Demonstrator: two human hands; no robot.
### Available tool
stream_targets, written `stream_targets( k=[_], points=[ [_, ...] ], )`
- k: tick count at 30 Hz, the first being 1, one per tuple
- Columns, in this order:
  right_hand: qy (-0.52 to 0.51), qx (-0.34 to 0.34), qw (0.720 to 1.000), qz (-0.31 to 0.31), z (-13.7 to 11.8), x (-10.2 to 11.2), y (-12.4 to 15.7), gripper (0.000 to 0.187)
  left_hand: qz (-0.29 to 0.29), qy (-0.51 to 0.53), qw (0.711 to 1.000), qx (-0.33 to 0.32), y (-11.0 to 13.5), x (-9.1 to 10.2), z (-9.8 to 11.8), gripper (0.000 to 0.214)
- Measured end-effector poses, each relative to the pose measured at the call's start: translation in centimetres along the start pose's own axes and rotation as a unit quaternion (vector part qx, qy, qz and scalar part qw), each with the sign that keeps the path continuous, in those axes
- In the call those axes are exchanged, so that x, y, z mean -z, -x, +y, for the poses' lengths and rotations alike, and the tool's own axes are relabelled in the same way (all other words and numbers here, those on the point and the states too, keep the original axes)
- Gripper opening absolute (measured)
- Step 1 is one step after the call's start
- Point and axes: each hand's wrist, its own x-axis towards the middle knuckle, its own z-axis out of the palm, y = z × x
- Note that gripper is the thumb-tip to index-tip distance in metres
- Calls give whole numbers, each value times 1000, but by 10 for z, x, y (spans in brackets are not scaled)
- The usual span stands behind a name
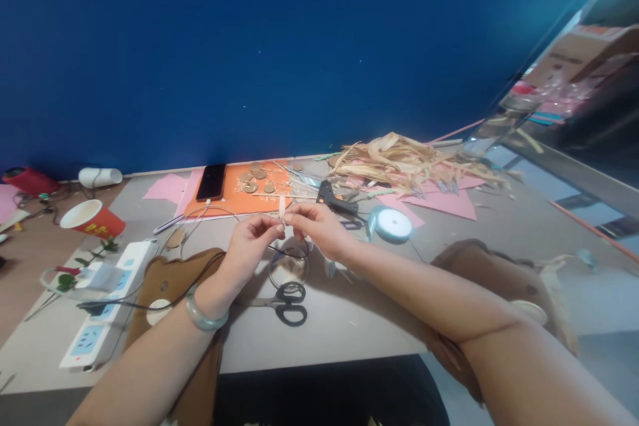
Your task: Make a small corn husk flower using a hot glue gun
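Over the middle of the table, my left hand [255, 239] and my right hand [317, 226] meet fingertip to fingertip. Both are closed in a pinch at the lower end of a small, pale, petal-shaped piece [282, 206], which stands upright above the fingers. Its base is hidden by them. Just below my hands lies a round, clear-rimmed dish or roll [289, 271], partly covered. Black-handled scissors [291, 306] rest nearer to me. Beyond my right hand are a black glue gun [337, 202] and a roll of light blue ribbon [393, 223].
Dried husk strips [394, 163] heap at the back right on pink paper [449, 205]. An orange sheet [234, 203] carries a phone [212, 182] and several round discs. At left are a power strip [112, 306], cables and a tilted red paper cup [94, 218]. Brown pouch-like items [174, 279] flank my arms.
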Motion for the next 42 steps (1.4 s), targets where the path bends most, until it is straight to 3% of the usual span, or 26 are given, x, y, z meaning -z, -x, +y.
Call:
stream_targets(
  k=[5,20,25,28,32,37,39,42],
  points=[
    [-13,2,1000,-11,2,0,0,24,-7,15,1000,20,0,-1,2,19],
    [-68,-22,997,-25,9,0,-2,14,9,13,999,42,1,-1,6,21],
    [49,-1,999,-22,-2,9,-6,23,40,12,999,2,-1,3,7,17],
    [159,32,986,29,-14,24,-14,25,95,26,994,-56,-6,8,1,14],
    [225,84,963,119,-21,46,-26,16,138,61,984,-94,-11,12,-5,14],
    [260,150,931,209,-17,56,-32,35,180,87,972,-125,-13,13,-3,15],
    [266,142,937,178,-13,54,-31,32,189,91,968,-135,-14,13,-2,16],
    [330,145,931,66,-4,49,-29,15,190,92,967,-142,-14,13,-2,17]
  ],
)
